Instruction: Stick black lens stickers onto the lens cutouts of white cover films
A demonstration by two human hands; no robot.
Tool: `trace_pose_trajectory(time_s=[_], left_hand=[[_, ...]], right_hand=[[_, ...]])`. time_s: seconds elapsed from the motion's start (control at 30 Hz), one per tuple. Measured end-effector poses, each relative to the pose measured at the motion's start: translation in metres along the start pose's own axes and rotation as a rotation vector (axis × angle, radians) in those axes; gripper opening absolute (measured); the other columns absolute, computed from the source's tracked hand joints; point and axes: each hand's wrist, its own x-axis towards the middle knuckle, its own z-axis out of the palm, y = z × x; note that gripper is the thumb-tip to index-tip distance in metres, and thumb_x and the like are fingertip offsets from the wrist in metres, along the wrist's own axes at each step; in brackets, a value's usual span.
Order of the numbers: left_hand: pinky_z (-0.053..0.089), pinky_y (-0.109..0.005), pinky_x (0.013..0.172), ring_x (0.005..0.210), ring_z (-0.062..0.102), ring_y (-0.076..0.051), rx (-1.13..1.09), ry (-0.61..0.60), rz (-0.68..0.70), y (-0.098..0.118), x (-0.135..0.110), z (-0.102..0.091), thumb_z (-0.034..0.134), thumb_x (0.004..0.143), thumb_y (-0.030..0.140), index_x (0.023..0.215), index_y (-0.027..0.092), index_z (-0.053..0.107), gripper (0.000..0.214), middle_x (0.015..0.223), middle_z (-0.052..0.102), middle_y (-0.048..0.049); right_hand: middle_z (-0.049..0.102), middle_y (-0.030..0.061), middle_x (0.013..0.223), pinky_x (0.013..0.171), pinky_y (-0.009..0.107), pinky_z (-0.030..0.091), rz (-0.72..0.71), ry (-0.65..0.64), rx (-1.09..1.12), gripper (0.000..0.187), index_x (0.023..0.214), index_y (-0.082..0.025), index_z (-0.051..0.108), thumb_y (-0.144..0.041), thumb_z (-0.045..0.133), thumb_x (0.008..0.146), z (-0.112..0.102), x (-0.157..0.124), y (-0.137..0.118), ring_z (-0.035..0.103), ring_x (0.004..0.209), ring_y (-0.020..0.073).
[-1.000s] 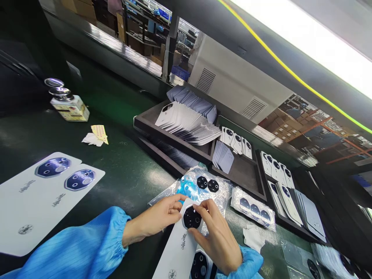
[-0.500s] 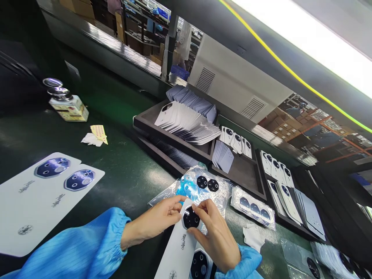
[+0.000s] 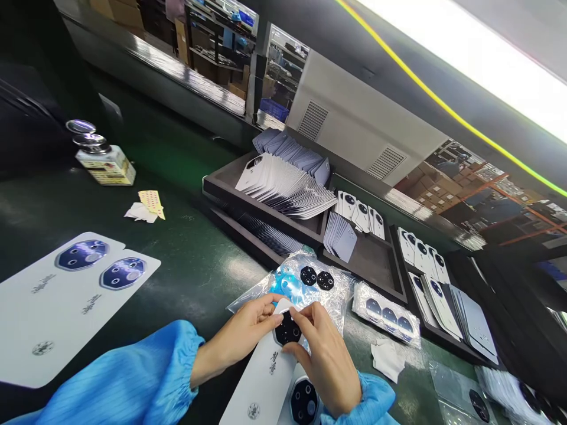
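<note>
A white phone back panel (image 3: 261, 378), with dark lettering and a round emblem, is held at a tilt in front of me. Near its top end sits a black octagonal camera lens cover (image 3: 287, 329). My left hand (image 3: 248, 323) grips the panel's upper left edge, its thumb at the cover's rim. With thumb and index finger, my right hand (image 3: 321, 348) pinches the right side of the cover. A second white panel with a dark lens cover (image 3: 303, 401) lies beneath, partly hidden by the first panel and my right hand.
Two white panels (image 3: 66, 307) lie at left. Behind my hands are a clear plastic bag (image 3: 341, 295) with lens covers and blue pieces, and dark trays (image 3: 376, 265) of panels. A bottle (image 3: 106, 165) stands back left; a wrapped pack (image 3: 385, 316) lies right.
The held panel has shifted slightly left and down. My left thumb has moved up onto the lens cover's rim. My right hand keeps its pinch at the cover's right side.
</note>
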Motion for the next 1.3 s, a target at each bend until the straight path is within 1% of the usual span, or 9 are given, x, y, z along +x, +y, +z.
trace_pose_trajectory(time_s=[0.1, 0.2, 0.27, 0.4, 0.5, 0.6, 0.87, 1.07, 1.3], left_hand=[[0.044, -0.027, 0.062, 0.080, 0.061, -0.022, 0.001, 0.000, -0.007, 0.002, 0.000, 0.000, 0.058, 0.079, 0.051, 0.111, 0.017, 0.056, 0.048, 0.087, 0.066, -0.0052], [0.042, -0.026, 0.057, 0.072, 0.060, -0.020, -0.030, -0.039, -0.036, 0.005, -0.002, 0.002, 0.055, 0.079, 0.053, 0.114, 0.016, 0.055, 0.051, 0.089, 0.067, -0.0054], [0.044, -0.026, 0.058, 0.075, 0.061, -0.021, -0.035, -0.056, -0.030, 0.006, -0.003, 0.003, 0.054, 0.080, 0.051, 0.116, 0.016, 0.054, 0.050, 0.092, 0.067, -0.0061], [0.048, -0.031, 0.079, 0.099, 0.061, -0.025, 0.023, -0.053, 0.021, 0.004, -0.004, 0.003, 0.054, 0.080, 0.040, 0.120, 0.018, 0.055, 0.045, 0.111, 0.066, -0.0069], [0.042, -0.033, 0.097, 0.118, 0.053, -0.026, 0.101, -0.005, 0.040, 0.000, -0.004, 0.002, 0.054, 0.079, 0.036, 0.125, 0.019, 0.053, 0.049, 0.126, 0.061, -0.0065], [0.037, -0.035, 0.104, 0.127, 0.046, -0.027, 0.151, 0.012, 0.040, -0.002, -0.003, 0.001, 0.052, 0.078, 0.034, 0.130, 0.018, 0.050, 0.055, 0.133, 0.056, -0.0065], [0.033, -0.039, 0.109, 0.128, 0.044, -0.028, 0.170, 0.015, 0.026, 0.003, -0.006, 0.002, 0.052, 0.077, 0.030, 0.132, 0.017, 0.049, 0.057, 0.132, 0.057, -0.0070], [0.028, -0.041, 0.112, 0.132, 0.040, -0.028, 0.161, 0.067, 0.044, -0.002, -0.007, 0.002, 0.050, 0.084, 0.040, 0.131, 0.021, 0.052, 0.050, 0.137, 0.053, -0.0054], [0.024, -0.043, 0.115, 0.135, 0.035, -0.027, 0.158, 0.058, 0.059, -0.005, -0.006, -0.001, 0.050, 0.085, 0.038, 0.133, 0.022, 0.052, 0.051, 0.140, 0.050, -0.0037]], right_hand=[[0.055, 0.0062, 0.090, 0.058, 0.033, 0.057, -0.007, 0.014, -0.026, 0.068, 0.123, -0.012, 0.048, -0.005, 0.079, 0.063, 0.002, -0.001, 0.001, 0.060, 0.077, 0.0212], [0.056, 0.0044, 0.088, 0.055, 0.031, 0.056, -0.012, 0.027, -0.037, 0.063, 0.125, -0.016, 0.046, -0.014, 0.076, 0.070, 0.003, -0.002, 0.004, 0.060, 0.074, 0.0201], [0.056, 0.0040, 0.086, 0.054, 0.031, 0.055, -0.025, 0.042, -0.046, 0.058, 0.125, -0.017, 0.046, -0.019, 0.074, 0.074, 0.004, -0.002, 0.005, 0.060, 0.073, 0.0198], [0.056, 0.0038, 0.083, 0.053, 0.031, 0.055, -0.047, 0.070, -0.057, 0.054, 0.123, -0.016, 0.047, -0.024, 0.073, 0.076, 0.005, -0.002, 0.005, 0.059, 0.069, 0.0192], [0.055, 0.0035, 0.082, 0.052, 0.031, 0.055, -0.039, 0.075, -0.054, 0.050, 0.123, -0.016, 0.048, -0.027, 0.070, 0.079, 0.007, -0.002, 0.005, 0.059, 0.068, 0.0191], [0.054, 0.0039, 0.081, 0.051, 0.030, 0.054, -0.063, 0.094, -0.067, 0.049, 0.123, -0.014, 0.048, -0.027, 0.069, 0.080, 0.008, -0.002, 0.004, 0.059, 0.067, 0.0192], [0.053, 0.0038, 0.077, 0.048, 0.028, 0.052, -0.101, 0.132, -0.104, 0.042, 0.122, -0.012, 0.047, -0.029, 0.061, 0.086, 0.004, -0.001, 0.001, 0.057, 0.063, 0.0183], [0.053, 0.0031, 0.076, 0.048, 0.029, 0.052, -0.091, 0.129, -0.114, 0.043, 0.123, -0.014, 0.047, -0.031, 0.061, 0.087, 0.006, 0.000, -0.001, 0.057, 0.062, 0.0184], [0.054, 0.0040, 0.076, 0.049, 0.028, 0.052, -0.124, 0.151, -0.087, 0.041, 0.124, -0.014, 0.047, -0.033, 0.057, 0.089, 0.007, 0.001, -0.001, 0.058, 0.063, 0.0186]])
